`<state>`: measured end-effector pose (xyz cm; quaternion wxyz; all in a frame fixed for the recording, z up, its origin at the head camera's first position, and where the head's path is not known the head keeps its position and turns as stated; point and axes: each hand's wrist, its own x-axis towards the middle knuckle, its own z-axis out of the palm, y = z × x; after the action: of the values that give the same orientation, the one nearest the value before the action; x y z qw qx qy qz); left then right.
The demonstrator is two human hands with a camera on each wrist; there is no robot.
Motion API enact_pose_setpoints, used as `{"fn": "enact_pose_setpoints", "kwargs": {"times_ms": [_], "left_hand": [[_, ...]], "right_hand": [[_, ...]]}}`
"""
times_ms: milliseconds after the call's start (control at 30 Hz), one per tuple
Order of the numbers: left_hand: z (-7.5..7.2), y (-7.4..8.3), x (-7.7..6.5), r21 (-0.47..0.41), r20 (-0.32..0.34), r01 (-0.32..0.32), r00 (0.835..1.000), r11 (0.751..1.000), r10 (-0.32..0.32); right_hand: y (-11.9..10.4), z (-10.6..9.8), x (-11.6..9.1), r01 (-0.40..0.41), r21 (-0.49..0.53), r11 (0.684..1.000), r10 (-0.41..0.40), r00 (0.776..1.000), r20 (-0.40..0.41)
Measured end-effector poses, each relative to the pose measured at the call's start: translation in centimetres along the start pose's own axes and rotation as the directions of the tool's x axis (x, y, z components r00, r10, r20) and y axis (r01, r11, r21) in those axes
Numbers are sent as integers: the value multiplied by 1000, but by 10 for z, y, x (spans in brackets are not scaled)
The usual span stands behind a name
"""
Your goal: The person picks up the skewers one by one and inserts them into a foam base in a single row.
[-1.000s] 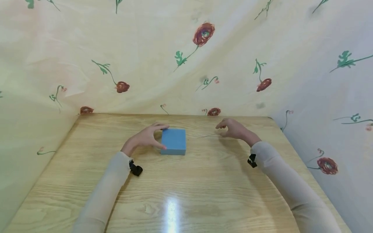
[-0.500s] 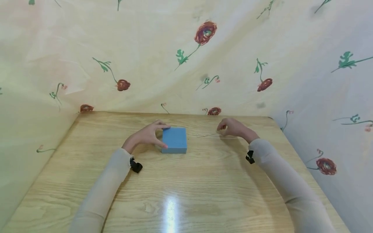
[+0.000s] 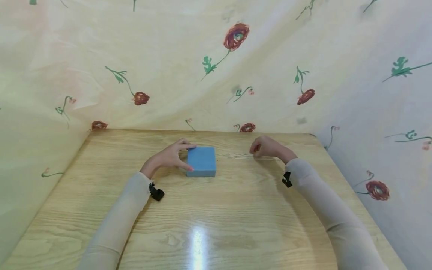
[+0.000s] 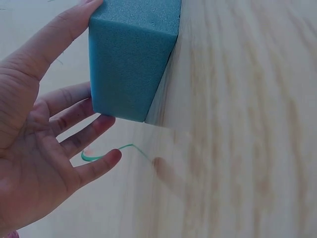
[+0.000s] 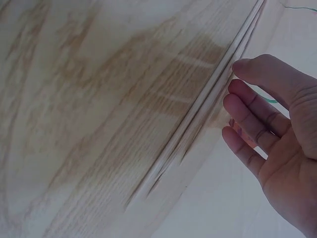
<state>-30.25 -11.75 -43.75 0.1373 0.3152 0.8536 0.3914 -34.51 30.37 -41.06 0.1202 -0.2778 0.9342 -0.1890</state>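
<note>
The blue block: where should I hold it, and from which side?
Probably take the blue block by its near and far faces, coming from the left. It lies flat, those faces are opposite each other, and the left grip spans them from that side.

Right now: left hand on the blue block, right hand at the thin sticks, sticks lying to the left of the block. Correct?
Side's wrong: the head view shows the thin sticks to the right of the blue block. The rest holds: left hand on the block, right hand at the sticks.
</note>
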Motion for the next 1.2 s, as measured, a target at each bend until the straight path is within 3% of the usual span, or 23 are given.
{"fn": "enact_pose_setpoints", "kwargs": {"times_ms": [733, 1200], "left_hand": [[-2, 3, -1, -7, 12, 2, 1000, 1000, -2], [-1, 0, 0, -9, 18, 0, 1000, 1000, 0]], "right_hand": [[-2, 5, 6, -50, -21, 999, 50, 999, -15], [-3, 2, 5, 2, 12, 1000, -2, 1000, -9]]}}
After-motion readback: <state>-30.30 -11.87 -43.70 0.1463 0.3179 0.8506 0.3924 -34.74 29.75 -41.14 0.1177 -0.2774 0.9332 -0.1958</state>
